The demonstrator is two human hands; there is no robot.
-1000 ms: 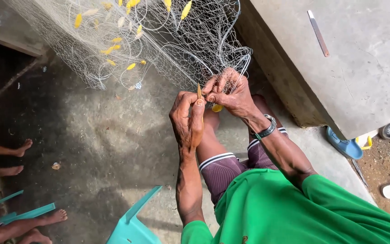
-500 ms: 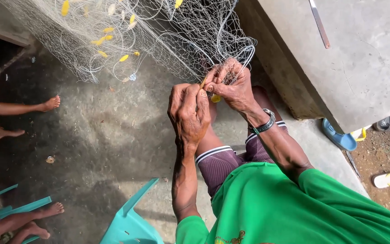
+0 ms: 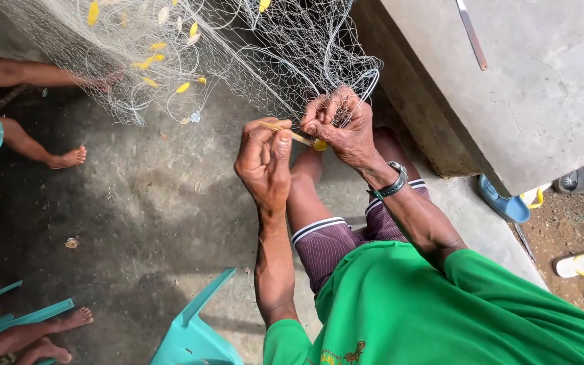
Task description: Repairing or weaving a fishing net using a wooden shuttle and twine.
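A pale fishing net with small yellow floats hangs across the upper part of the head view. My left hand pinches a thin yellowish netting needle that points toward the net's edge. My right hand grips a bunch of mesh right beside the needle's tip, with a watch on its wrist. A small yellow float shows just under my right hand. Both hands are held above my knees; I wear a green shirt and striped shorts.
A concrete slab rises at the right with a knife on it. Sandals lie by its base. Another person's bare legs stand at left, more feet at lower left. A teal plastic chair sits below.
My left hand has shifted left and opened away from my right, drawing the needle out to the side. The person's legs at left have stepped further into view.
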